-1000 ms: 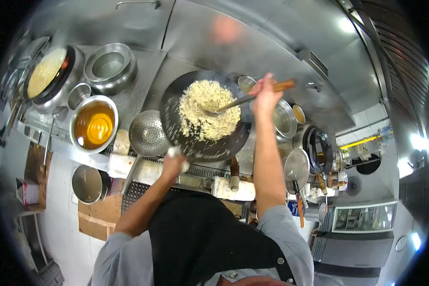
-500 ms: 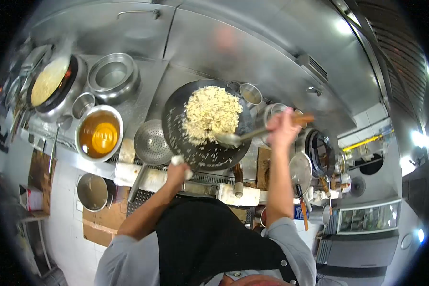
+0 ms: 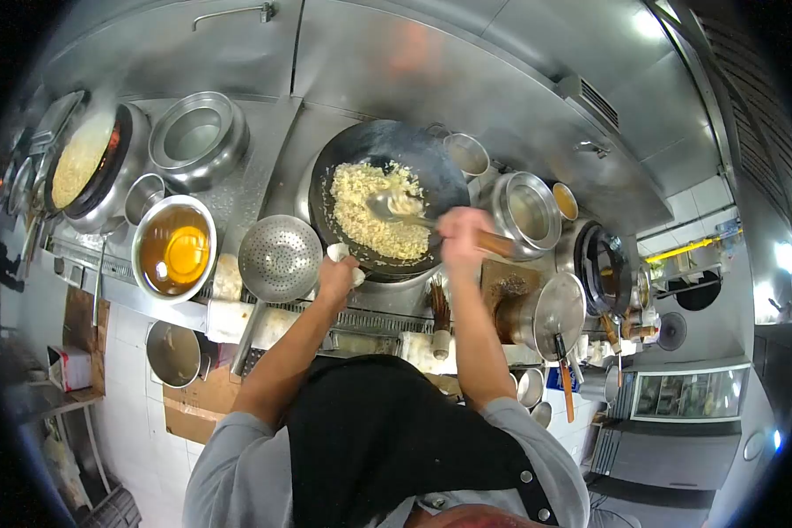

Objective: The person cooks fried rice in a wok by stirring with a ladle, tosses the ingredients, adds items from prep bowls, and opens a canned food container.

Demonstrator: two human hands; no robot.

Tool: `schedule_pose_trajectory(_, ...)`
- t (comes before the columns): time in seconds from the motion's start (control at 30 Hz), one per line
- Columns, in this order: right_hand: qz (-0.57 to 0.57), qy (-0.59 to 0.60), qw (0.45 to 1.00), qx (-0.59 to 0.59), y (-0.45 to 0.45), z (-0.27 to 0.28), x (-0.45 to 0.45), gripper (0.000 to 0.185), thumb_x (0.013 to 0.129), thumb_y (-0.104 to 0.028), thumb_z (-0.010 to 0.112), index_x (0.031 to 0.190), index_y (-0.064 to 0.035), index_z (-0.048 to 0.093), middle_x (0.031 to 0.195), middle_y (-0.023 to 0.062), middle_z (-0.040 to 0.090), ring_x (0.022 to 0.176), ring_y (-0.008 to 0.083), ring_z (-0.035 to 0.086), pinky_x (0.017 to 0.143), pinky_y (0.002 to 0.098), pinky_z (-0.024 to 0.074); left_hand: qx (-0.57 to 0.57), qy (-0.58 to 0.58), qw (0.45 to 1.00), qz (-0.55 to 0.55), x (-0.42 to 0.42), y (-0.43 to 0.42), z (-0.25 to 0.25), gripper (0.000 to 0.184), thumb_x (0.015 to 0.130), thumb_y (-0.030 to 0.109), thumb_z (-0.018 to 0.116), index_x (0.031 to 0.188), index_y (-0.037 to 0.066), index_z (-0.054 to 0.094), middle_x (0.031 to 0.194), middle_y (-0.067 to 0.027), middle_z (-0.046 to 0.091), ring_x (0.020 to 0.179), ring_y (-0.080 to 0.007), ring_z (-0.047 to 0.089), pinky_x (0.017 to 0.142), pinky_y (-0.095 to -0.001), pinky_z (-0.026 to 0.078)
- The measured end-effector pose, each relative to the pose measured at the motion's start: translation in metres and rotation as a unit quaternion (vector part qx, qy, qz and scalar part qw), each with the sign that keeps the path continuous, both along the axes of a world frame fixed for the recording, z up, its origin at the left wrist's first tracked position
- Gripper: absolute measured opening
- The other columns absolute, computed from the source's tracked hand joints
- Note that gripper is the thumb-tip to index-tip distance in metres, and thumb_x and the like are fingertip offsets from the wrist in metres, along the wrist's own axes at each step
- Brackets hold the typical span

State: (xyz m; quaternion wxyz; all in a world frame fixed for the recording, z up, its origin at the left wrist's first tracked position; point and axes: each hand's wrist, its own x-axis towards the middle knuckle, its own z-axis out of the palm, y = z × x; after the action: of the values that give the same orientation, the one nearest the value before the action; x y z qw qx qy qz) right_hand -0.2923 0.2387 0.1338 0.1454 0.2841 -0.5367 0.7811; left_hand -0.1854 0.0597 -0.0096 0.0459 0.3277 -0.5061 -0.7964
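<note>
A black wok [image 3: 440, 167] holds a mound of fried rice [image 3: 361, 216] with yellow egg-like bits. My left hand [image 3: 336, 280] is closed around a folded white cloth [image 3: 347, 257] at the wok's near-left rim; the cloth hides the exact grip. My right hand [image 3: 463, 236], smeared by motion, is wrapped around a ladle [image 3: 414, 220] with a wooden handle end [image 3: 496, 245]. The ladle's metal bowl sits in the rice, near the middle of the wok. Left of the wok lies a perforated strainer [image 3: 280, 260], its handle toward me.
A bowl of amber oil [image 3: 174, 249] stands left, near a lidded-looking steel pot [image 3: 199, 141] and another wok with pale food [image 3: 84, 163]. On the right are a steel pot [image 3: 528, 214], a round mesh skimmer [image 3: 560, 308] and a dark wok [image 3: 609, 268]. A bamboo brush [image 3: 440, 321] lies in front.
The wok has tipped, its far side rising, and the rice has gathered lower toward me. My right hand has moved left and down, carrying the ladle deeper into the rice.
</note>
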Motion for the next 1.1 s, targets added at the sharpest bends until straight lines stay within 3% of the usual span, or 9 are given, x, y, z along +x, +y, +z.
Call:
schedule_pose_trajectory(0.07,-0.082,0.045,0.963,0.251,-0.010,-0.017,-0.025,0.027,0.100,-0.013,0.058,0.074,-0.0062,0.055,0.066,0.0028,0.055,0.056,0.0115,0.051,0.051,0.0291,0.0385,-0.002,-0.005,1.000,0.010,-0.003,-0.001,0.002,0.023,0.081,0.009,0.065,0.102,0.001,0.062,0.082,-0.0096,0.064,0.061,-0.0191,0.061,0.044,-0.0349,0.043)
schedule_pose_trajectory(0.2,0.070,0.000,0.998,0.006,-0.013,0.077,0.002,0.026,0.100,-0.012,0.059,0.075,-0.0062,0.054,0.067,0.0007,0.055,0.057,0.0109,0.050,0.052,0.0283,0.0389,-0.013,-0.034,0.999,-0.009,-0.003,-0.005,-0.007,0.026,0.079,0.011,0.066,0.101,-0.001,0.062,0.081,-0.0096,0.064,0.061,-0.0183,0.061,0.046,-0.0350,0.044)
schedule_pose_trajectory(0.3,0.060,-0.037,0.997,-0.007,-0.037,0.013,-0.004,0.022,0.100,-0.012,0.059,0.078,-0.0061,0.056,0.067,0.0014,0.055,0.058,0.0112,0.051,0.052,0.0270,0.0384,-0.013,-0.012,1.000,-0.024,0.001,-0.005,-0.013,0.030,0.079,0.012,0.066,0.104,-0.003,0.061,0.081,-0.0099,0.064,0.060,-0.0190,0.061,0.047,-0.0352,0.046)
schedule_pose_trajectory(0.33,0.046,0.026,0.990,0.129,-0.031,-0.006,-0.020,0.018,0.100,-0.009,0.058,0.082,-0.0058,0.056,0.068,0.0028,0.055,0.058,0.0116,0.051,0.053,0.0267,0.0383,-0.018,-0.024,0.999,-0.009,-0.001,-0.003,-0.018,0.030,0.079,0.012,0.067,0.104,-0.003,0.060,0.081,-0.0098,0.064,0.060,-0.0191,0.061,0.047,-0.0352,0.046)
schedule_pose_trajectory(0.47,0.137,0.011,0.991,0.006,-0.030,0.064,-0.002,0.023,0.101,-0.005,0.054,0.078,-0.0048,0.054,0.068,0.0036,0.055,0.059,0.0110,0.050,0.052,0.0276,0.0376,-0.011,-0.030,0.999,0.011,-0.003,-0.003,-0.019,0.033,0.078,0.012,0.068,0.106,-0.004,0.060,0.081,-0.0097,0.065,0.061,-0.0193,0.062,0.050,-0.0354,0.048)
schedule_pose_trajectory(0.57,0.136,0.045,0.989,-0.038,-0.055,0.034,0.007,0.021,0.101,-0.005,0.054,0.080,-0.0040,0.054,0.070,0.0038,0.055,0.058,0.0103,0.049,0.052,0.0271,0.0371,-0.003,-0.029,0.999,0.015,-0.004,-0.001,-0.010,0.033,0.078,0.010,0.068,0.107,-0.005,0.059,0.082,-0.0092,0.065,0.063,-0.0189,0.062,0.051,-0.0353,0.048)
schedule_pose_trajectory(0.83,0.103,0.029,0.993,-0.049,-0.034,0.046,-0.040,0.024,0.104,-0.014,0.053,0.082,-0.0052,0.054,0.069,0.0037,0.056,0.059,0.0108,0.049,0.055,0.0286,0.0409,0.008,-0.021,1.000,-0.013,-0.002,-0.005,-0.022,0.034,0.080,0.009,0.067,0.110,-0.005,0.059,0.092,-0.0125,0.067,0.073,-0.0207,0.065,0.061,-0.0353,0.051)
schedule_pose_trajectory(0.97,0.059,-0.069,0.987,0.133,-0.045,0.063,-0.055,0.023,0.103,-0.017,0.058,0.084,-0.0026,0.057,0.065,0.0030,0.054,0.055,0.0119,0.050,0.050,0.0288,0.0409,-0.042,-0.013,0.999,0.003,-0.006,-0.003,-0.019,0.037,0.081,0.010,0.066,0.113,-0.006,0.058,0.094,-0.0143,0.067,0.074,-0.0221,0.065,0.062,-0.0359,0.052)
schedule_pose_trajectory(1.1,-0.016,-0.055,0.998,0.025,-0.019,0.065,-0.066,0.029,0.104,-0.017,0.055,0.077,-0.0050,0.052,0.063,0.0035,0.051,0.049,0.0132,0.046,0.047,0.0307,0.0395,-0.013,-0.029,0.999,0.026,-0.001,0.001,-0.019,0.027,0.081,0.013,0.067,0.105,0.002,0.061,0.083,-0.0076,0.065,0.067,-0.0195,0.063,0.056,-0.0348,0.049)
